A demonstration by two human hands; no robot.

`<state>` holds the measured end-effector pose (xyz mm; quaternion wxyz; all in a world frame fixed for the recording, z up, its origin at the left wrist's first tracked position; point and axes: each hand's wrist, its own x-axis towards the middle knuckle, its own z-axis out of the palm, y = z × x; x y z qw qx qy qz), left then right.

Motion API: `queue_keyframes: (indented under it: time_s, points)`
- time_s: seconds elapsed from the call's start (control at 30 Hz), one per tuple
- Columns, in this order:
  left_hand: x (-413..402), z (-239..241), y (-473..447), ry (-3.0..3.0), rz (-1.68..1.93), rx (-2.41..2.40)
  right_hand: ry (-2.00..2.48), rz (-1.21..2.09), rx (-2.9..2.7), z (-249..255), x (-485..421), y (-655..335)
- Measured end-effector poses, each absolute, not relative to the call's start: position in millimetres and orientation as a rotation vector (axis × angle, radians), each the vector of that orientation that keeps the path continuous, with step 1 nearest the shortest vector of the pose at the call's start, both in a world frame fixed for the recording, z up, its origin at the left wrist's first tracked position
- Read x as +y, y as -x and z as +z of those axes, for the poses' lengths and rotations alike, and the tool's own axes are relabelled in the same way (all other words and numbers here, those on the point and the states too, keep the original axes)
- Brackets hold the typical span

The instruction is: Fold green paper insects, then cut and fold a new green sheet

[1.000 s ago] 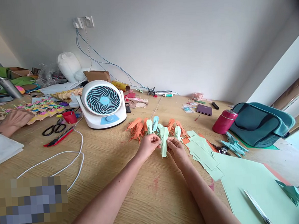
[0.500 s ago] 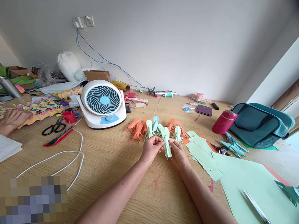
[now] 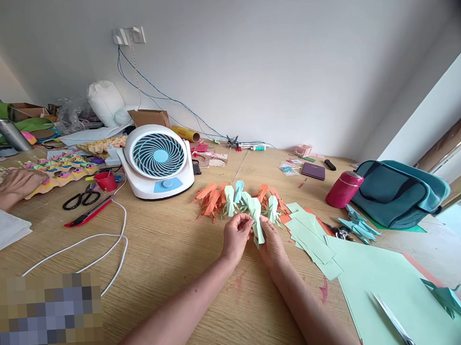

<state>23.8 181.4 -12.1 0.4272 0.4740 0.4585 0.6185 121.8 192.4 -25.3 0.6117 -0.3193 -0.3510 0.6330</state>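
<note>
My left hand (image 3: 236, 237) and my right hand (image 3: 272, 243) meet over the wooden table (image 3: 173, 259), both pinching a pale green folded paper piece (image 3: 257, 219) that stands upright between the fingertips. Just behind it lies a row of folded paper figures (image 3: 238, 197), orange at both ends, pale green and light blue in the middle. A loose stack of pale green paper squares (image 3: 310, 235) lies right of my right hand.
A white and blue desk fan (image 3: 157, 161) stands left of centre, its white cable (image 3: 98, 243) looping forward. Black scissors (image 3: 78, 198), a red cutter (image 3: 86, 213), a pink flask (image 3: 343, 189), a teal bag (image 3: 401, 190) and a large green sheet (image 3: 386, 288) with scissors (image 3: 396, 321) lie around. Another person's hand (image 3: 14, 185) rests far left.
Both hands stay on the green folded piece, which has shifted slightly right and is now held more upright; my fingers have worked along its fold. The other person's hand barely moved.
</note>
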Motion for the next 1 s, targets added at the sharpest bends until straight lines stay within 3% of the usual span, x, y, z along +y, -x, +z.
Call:
queue_keyframes:
  time_s: [0.2, 1.0]
  points:
    - [177.4, -18.2, -28.4, -1.385, 1.669, 1.258, 0.74, 1.387, -0.746, -29.5, 188.3, -114.3]
    - [195.9, -15.0, -17.6, -1.656, 1.463, 1.373, 0.84, 1.357, -0.976, -27.2, 204.2, -130.8]
